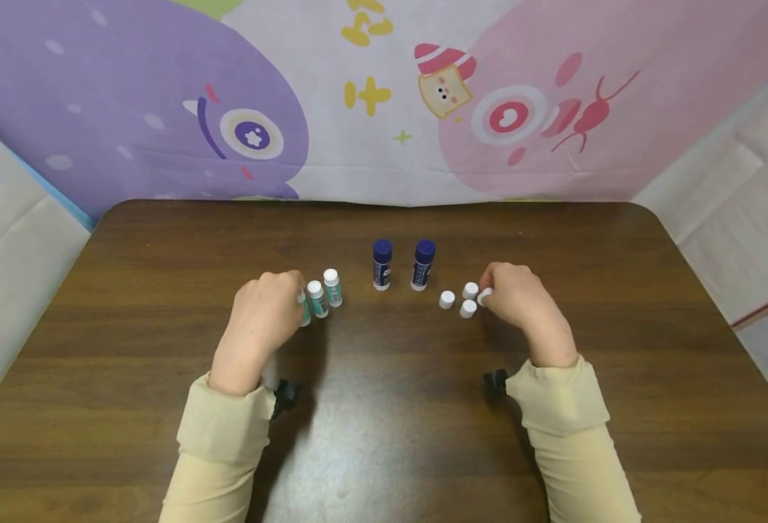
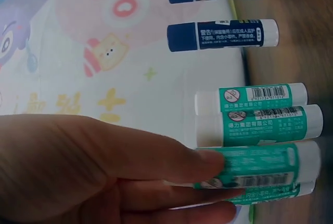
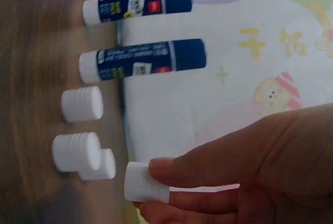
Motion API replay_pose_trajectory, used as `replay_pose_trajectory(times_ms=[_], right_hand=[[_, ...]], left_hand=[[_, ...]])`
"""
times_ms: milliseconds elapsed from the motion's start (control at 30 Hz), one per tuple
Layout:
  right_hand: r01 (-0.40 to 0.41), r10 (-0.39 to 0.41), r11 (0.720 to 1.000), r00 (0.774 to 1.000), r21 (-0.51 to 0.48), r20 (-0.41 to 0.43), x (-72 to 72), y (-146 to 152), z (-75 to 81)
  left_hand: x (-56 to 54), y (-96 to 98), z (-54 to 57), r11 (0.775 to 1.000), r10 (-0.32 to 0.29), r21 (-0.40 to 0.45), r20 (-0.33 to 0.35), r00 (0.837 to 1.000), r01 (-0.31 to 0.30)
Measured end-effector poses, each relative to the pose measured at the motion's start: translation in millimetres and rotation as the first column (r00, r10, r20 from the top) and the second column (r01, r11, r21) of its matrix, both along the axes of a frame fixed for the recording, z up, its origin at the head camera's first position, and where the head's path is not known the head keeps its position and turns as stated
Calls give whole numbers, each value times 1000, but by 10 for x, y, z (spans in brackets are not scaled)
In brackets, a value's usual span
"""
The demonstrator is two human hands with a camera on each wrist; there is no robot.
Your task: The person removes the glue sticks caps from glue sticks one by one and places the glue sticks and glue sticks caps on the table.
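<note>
My left hand (image 1: 262, 312) pinches a green glue stick (image 2: 260, 168) between thumb and fingers; the stick stands upright and its label is blurred in the left wrist view. Beside it stand more green glue sticks with white caps (image 1: 332, 289), one of them partly hidden behind the held stick. On the other side, my right hand (image 1: 521, 301) holds a small white cap (image 3: 143, 183) by thumb and fingertips. Three similar white caps (image 1: 447, 299) stand on the table just left of that hand, two of them overlapping in the right wrist view.
Two dark blue glue sticks (image 1: 382, 265) stand upright farther back, between the hands. The brown wooden table (image 1: 384, 436) ends at a cartoon-printed cloth (image 1: 384, 167) along its back edge. Black wrist-worn pieces (image 1: 285, 396) show at both cuffs.
</note>
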State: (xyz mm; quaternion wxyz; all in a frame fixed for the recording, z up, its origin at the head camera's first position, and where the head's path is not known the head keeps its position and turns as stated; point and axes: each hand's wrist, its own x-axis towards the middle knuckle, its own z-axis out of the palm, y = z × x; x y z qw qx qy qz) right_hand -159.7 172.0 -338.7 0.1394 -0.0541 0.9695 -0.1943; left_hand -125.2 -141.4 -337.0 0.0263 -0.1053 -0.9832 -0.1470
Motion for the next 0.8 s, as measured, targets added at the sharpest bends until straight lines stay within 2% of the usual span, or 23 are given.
replay_pose_trajectory(times_ms=[200,467,800], right_hand=[[6,-6,1000,1000,19,29,-61,45,-94],[4,-7,999,999,51,51,-121,68,-189],[-2,-4,997,997,73,74,-171,90,-266]], left_hand=[[-5,-2,-18,1000,2,-25,30,1000,-2],[-16,-12,-25,995,3,-104,67,998,4],[-20,-16,-32,993,7,-120,85,996,3]])
